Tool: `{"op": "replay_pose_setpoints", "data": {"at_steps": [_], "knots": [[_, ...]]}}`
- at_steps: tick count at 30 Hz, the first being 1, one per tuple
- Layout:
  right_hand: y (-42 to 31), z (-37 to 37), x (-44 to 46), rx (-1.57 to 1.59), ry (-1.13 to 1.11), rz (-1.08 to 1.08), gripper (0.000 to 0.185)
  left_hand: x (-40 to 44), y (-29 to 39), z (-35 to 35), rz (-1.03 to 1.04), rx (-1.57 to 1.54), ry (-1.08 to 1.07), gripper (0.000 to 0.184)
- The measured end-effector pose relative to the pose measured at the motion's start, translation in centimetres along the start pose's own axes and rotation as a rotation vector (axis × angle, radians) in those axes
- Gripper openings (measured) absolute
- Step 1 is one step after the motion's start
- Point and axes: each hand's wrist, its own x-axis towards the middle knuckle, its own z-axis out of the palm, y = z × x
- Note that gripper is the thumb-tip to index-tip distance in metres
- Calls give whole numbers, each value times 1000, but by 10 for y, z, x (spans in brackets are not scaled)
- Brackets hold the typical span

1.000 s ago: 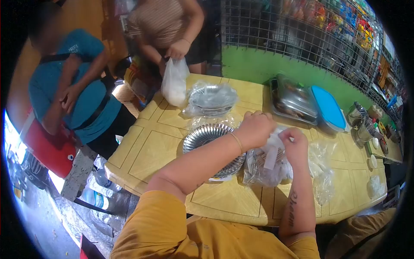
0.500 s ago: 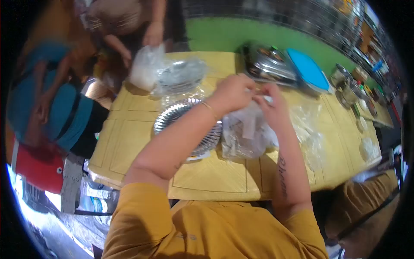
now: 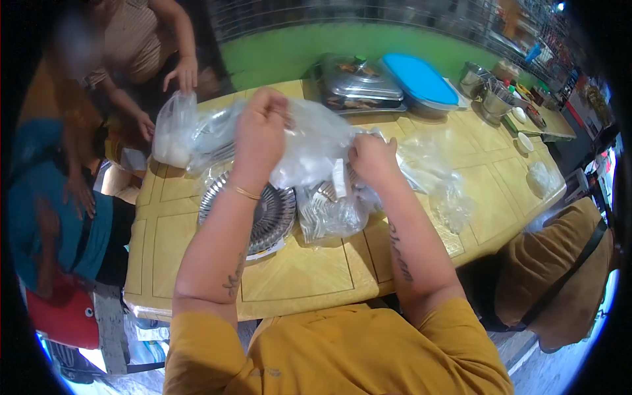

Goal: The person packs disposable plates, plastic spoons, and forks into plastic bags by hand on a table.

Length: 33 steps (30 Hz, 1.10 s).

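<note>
A clear plastic bag [image 3: 309, 135] is spread between my two hands above the table. My left hand [image 3: 262, 128] is raised with its fingers curled closed at the bag's left side. My right hand [image 3: 374, 158] is a fist gripping the other side. Beneath the bag lies a clear plastic pack [image 3: 332, 220] with striped-looking contents that I cannot make out. Left of it is a stack of silver fluted plates [image 3: 280, 214], partly hidden by my left forearm.
The yellow table [image 3: 296, 276] also bears a lidded glossy food tray [image 3: 362, 85], a blue-lidded container [image 3: 421, 82], metal pots [image 3: 497, 102] and loose plastic wrap [image 3: 451, 204]. Across the table, a person's hand [image 3: 184, 72] is above a white plastic bag [image 3: 176, 131]. Another person sits at left.
My hands have moved apart from close together, and the clear bag now spreads out between them. My left hand has risen and gone left. The view has shifted right.
</note>
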Motion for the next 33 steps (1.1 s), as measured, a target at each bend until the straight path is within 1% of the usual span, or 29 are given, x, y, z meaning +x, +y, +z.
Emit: {"op": "replay_pose_setpoints", "data": {"at_steps": [1,2,4,5,8,11,14,15,18,19,20,22,23,24,26,28,30,33], "knots": [[3,-2,-1,24,-30,8,37,4,13,-7,-13,-49,52,6],[5,-4,0,48,-58,13,39,7,26,-12,0,26,77,7],[9,-11,-3,131,67,-40,38,12,46,-23,29,178,139,9],[11,-14,-5,174,128,-67,37,17,37,-28,99,230,160,11],[17,-21,-4,447,445,-208,40,10,43,-22,303,398,162,12],[-8,-52,-21,919,634,-513,47,-8,60,-7,131,388,-14,14],[-24,-58,-38,436,625,-583,55,-22,74,12,112,301,-235,12],[-21,-52,-35,356,484,-514,49,-24,75,16,146,204,-287,12],[15,-55,-22,1061,-281,-269,41,-6,65,7,58,296,-325,13],[29,-46,-17,1472,-272,-448,41,1,59,2,29,286,-305,13],[36,-33,-10,1809,-262,-505,47,9,51,-4,1,277,-285,12],[24,-37,-5,2486,-226,-606,59,19,41,-7,-50,256,-252,12],[22,-40,-14,2351,-250,-544,77,22,37,-8,-75,245,-241,12],[17,-36,-17,2267,-253,-497,79,25,32,-10,-99,236,-228,12],[5,-28,-18,2097,-267,-407,82,31,20,-13,-55,355,-249,15],[-7,-34,-17,1470,-51,-275,56,30,22,-17,-59,439,-238,17],[-8,-30,-16,1747,-140,-25,41,26,28,-18,-101,475,-210,19],[-5,-24,-14,1802,35,-11,25,11,38,-12,445,693,228,19]]}}
